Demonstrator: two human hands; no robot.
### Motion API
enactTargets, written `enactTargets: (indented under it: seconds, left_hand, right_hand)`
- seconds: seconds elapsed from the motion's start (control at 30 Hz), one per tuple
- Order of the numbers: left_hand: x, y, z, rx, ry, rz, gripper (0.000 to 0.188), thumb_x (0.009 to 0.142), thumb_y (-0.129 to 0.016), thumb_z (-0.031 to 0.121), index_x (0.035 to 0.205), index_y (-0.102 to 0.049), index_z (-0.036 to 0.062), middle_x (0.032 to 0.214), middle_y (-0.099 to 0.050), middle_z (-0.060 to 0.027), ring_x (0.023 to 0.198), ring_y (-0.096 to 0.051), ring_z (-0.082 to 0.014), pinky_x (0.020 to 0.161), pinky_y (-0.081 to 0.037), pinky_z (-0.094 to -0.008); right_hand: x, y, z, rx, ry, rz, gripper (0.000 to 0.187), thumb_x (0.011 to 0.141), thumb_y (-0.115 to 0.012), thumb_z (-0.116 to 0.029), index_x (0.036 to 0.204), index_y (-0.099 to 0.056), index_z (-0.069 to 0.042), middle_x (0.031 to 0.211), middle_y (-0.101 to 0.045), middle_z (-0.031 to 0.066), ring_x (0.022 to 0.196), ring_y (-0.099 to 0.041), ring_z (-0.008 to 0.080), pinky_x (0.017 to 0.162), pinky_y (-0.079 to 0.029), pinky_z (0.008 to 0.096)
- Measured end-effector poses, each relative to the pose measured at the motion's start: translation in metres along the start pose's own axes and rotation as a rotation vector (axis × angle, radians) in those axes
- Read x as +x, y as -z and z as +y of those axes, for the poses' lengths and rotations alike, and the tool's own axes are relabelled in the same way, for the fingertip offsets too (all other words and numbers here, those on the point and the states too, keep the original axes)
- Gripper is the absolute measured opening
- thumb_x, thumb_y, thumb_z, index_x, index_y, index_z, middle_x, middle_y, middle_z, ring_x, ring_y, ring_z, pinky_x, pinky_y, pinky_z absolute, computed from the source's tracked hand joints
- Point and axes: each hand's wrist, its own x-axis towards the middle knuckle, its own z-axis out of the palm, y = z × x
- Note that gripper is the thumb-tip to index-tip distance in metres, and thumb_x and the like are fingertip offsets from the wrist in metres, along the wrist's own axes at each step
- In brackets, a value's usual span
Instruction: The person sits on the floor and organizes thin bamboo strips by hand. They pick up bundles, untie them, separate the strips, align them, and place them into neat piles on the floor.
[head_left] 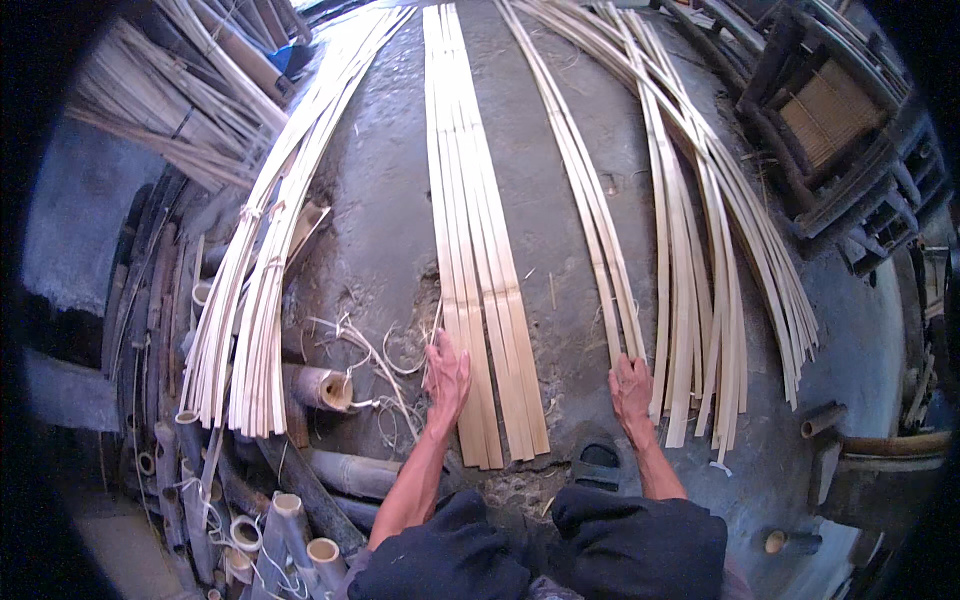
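Long, pale bamboo strips (462,270) lie side by side in a flat row on the floor in front of me, with a narrow gap down the middle near their close ends. My left hand (447,380) rests against the left edge of this row, its fingers loosely stretched and apart. To the right, a narrow pair of bamboo strips (592,230) runs away from me, and my right hand (631,392) is closed around its near end. Beside that hand lies a looser pile of bamboo strips (690,300), some crossing over others.
On the left are tied bundles of strips (262,330), a cut bamboo tube (325,388) and several more poles (285,510). Thin curled shavings (375,350) litter the floor. A dark wooden chair (830,120) stands at the far right. A dark sandal (598,465) shows near my knees.
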Motion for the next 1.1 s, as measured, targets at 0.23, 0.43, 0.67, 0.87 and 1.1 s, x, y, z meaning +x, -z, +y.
enactTargets:
  seconds: [0.23, 0.43, 0.67, 0.87, 1.1]
  left_hand:
    - [-0.037, -0.037, 0.029, 0.055, -0.402, 0.006, 0.070, 0.089, -0.056, 0.035, 0.147, -0.028, 0.0052, 0.149, -0.026, -0.0210, 0.139, -0.023, -0.0360, 0.112, -0.015, -0.0474]
    - [-0.051, -0.054, 0.042, 0.272, -0.502, -0.147, 0.070, 0.093, -0.049, 0.042, 0.149, -0.024, 0.0082, 0.157, -0.013, -0.0153, 0.146, -0.005, -0.0310, 0.116, -0.002, -0.0511]
    - [-0.050, -0.056, 0.038, 0.318, -0.517, -0.121, 0.069, 0.094, -0.045, 0.044, 0.149, -0.024, 0.0082, 0.158, -0.012, -0.0128, 0.147, -0.005, -0.0291, 0.116, -0.002, -0.0493]
    - [-0.052, -0.054, 0.041, 0.262, -0.532, -0.106, 0.069, 0.094, -0.047, 0.043, 0.149, -0.025, 0.0064, 0.157, -0.015, -0.0130, 0.146, -0.006, -0.0305, 0.116, -0.005, -0.0502]
    - [-0.051, -0.054, 0.041, 0.236, -0.512, -0.131, 0.071, 0.094, -0.046, 0.043, 0.149, -0.022, 0.0055, 0.158, -0.014, -0.0114, 0.147, -0.006, -0.0285, 0.116, -0.002, -0.0486]
  right_hand:
    - [-0.002, 0.040, -0.049, 0.453, -0.155, 0.071, 0.044, 0.094, -0.056, -0.028, 0.127, -0.050, 0.000, 0.106, -0.062, 0.0258, 0.095, -0.062, 0.0374, 0.081, -0.049, 0.0425]
    - [-0.022, 0.024, -0.081, 0.545, -0.154, 0.006, 0.050, 0.095, -0.055, -0.033, 0.133, -0.049, -0.001, 0.111, -0.063, 0.0248, 0.100, -0.063, 0.0383, 0.082, -0.051, 0.0396]
    - [-0.046, 0.014, -0.094, 0.691, -0.047, 0.175, 0.047, 0.095, -0.056, -0.028, 0.134, -0.049, -0.002, 0.108, -0.064, 0.0248, 0.093, -0.066, 0.0344, 0.077, -0.051, 0.0391]
    - [-0.053, 0.000, -0.091, 0.647, -0.128, 0.037, 0.050, 0.095, -0.056, -0.029, 0.135, -0.047, -0.001, 0.110, -0.064, 0.0252, 0.096, -0.066, 0.0329, 0.079, -0.051, 0.0375]
    - [-0.043, -0.028, -0.111, 0.677, -0.111, -0.069, 0.047, 0.096, -0.054, -0.021, 0.137, -0.045, -0.002, 0.113, -0.062, 0.0258, 0.102, -0.064, 0.0355, 0.084, -0.050, 0.0377]
